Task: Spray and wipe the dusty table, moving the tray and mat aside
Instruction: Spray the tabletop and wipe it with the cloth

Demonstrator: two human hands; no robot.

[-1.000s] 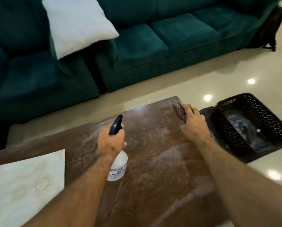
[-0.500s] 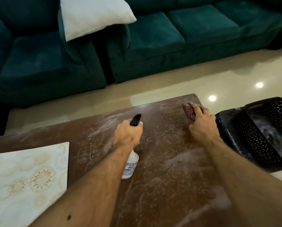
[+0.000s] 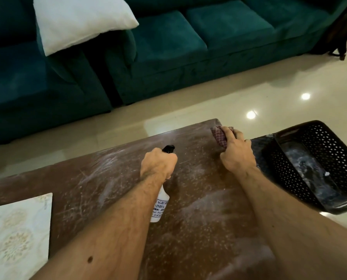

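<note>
Fingers of the left hand (image 3: 158, 164) wrapped tight round the neck of the spray bottle (image 3: 160, 205), black nozzle (image 3: 168, 148) aimed at the far edge of the table (image 3: 100, 178), bottle body hanging low and tilted back toward the wearer; held so, judging by the aim, to mist the dusty middle ahead of the wipe. Right hand (image 3: 236, 154) curled shut over the checked cloth (image 3: 220, 136), bunched and pressed onto the wood near the far right corner, ready for a stroke once the surface is wet. Between the two hands, brown top streaked with white dust and scratches, thicker smears toward the near edge. Mat (image 3: 17, 235), pale with a faded floral print, lying flat at the near left of the table, well apart from the bottle and seemingly shifted clear of the patch in hand. Tray (image 3: 320, 164), black and perforated, dusted white inside, overhanging the right edge just beside the right wrist, apparently pushed aside for the same reason. Beyond the far edge, glossy cream floor (image 3: 209, 106), green sofa (image 3: 168, 47), white cushion (image 3: 77, 19).
</note>
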